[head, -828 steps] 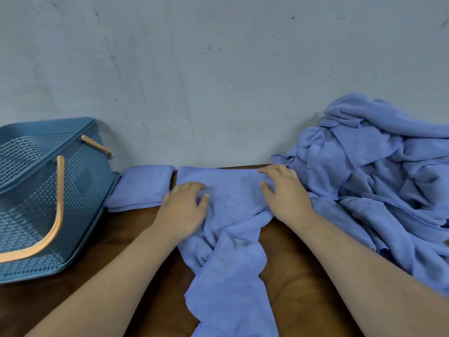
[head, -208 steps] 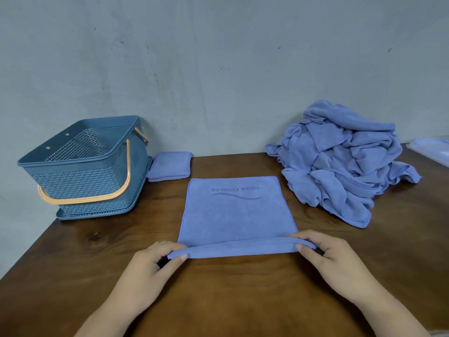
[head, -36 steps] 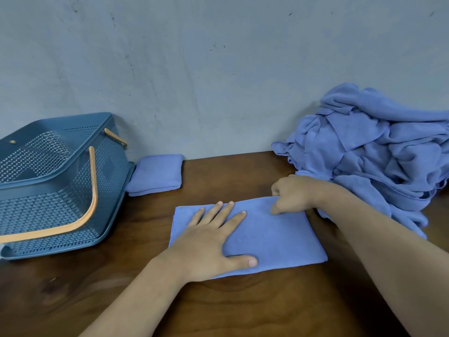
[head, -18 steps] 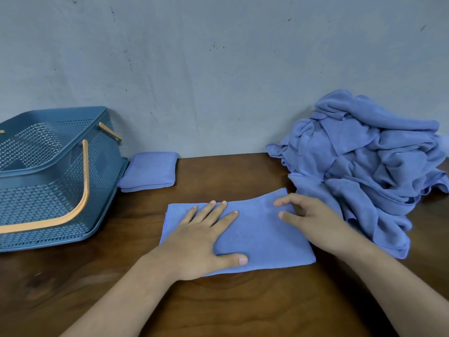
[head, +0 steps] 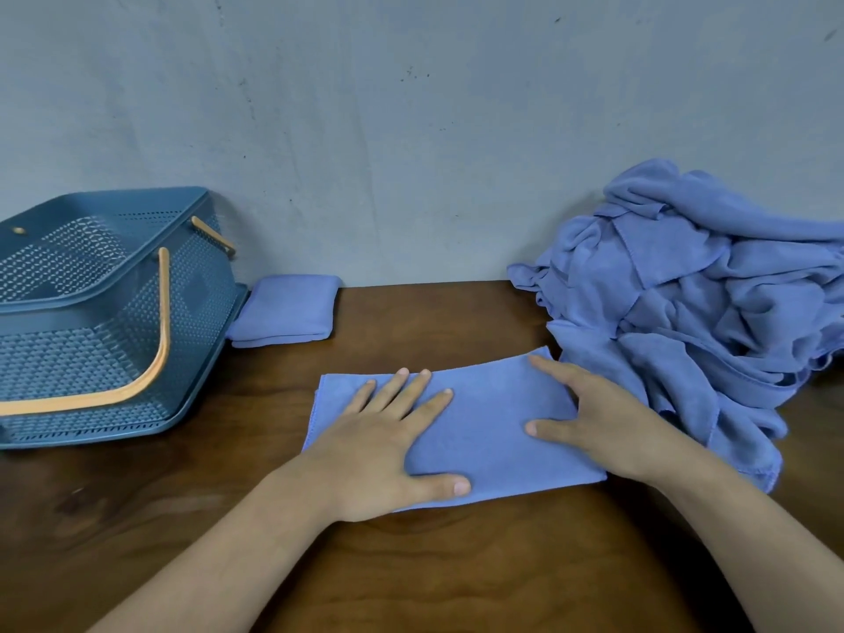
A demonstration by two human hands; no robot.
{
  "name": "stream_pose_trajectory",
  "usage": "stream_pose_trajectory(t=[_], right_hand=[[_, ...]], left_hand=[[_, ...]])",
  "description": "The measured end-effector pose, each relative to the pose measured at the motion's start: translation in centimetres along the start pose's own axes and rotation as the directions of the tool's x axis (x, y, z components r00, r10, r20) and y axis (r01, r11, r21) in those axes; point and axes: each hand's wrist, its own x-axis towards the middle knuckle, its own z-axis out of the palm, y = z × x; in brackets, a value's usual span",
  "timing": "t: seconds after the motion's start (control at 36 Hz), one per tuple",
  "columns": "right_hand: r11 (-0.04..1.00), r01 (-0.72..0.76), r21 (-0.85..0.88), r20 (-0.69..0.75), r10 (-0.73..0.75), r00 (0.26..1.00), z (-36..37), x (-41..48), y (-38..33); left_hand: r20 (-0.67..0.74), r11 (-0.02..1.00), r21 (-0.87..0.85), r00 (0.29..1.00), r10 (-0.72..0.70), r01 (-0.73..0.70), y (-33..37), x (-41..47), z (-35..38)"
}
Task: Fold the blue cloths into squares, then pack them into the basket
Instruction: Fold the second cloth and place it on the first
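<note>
on the brown table (head: 456, 568), the right hand (head: 607, 422) has dropped its pinch and lies flat like the left hand (head: 388, 445) on the folded cloth (head: 493, 418), gripping nothing, so the next fold seems due.

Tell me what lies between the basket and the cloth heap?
Head view: a folded cloth beside the basket, then bare table before the heap; nearer, a half-folded cloth.

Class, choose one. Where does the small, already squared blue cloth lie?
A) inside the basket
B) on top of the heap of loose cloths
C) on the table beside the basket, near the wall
C: the squared cloth lies on the table next to the basket, outside it.
</note>
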Motion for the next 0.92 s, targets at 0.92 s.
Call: stream_pose_trajectory(t=[0.92], right_hand=[[1.0, 0.005, -0.013, -0.162, -0.007, 0.987, -0.4, -2.0, -9.6]], left_hand=[[-0.221, 0.908, -0.418, 0.966, -0.134, 0.03, -9.1, -6.4, 0.0]])
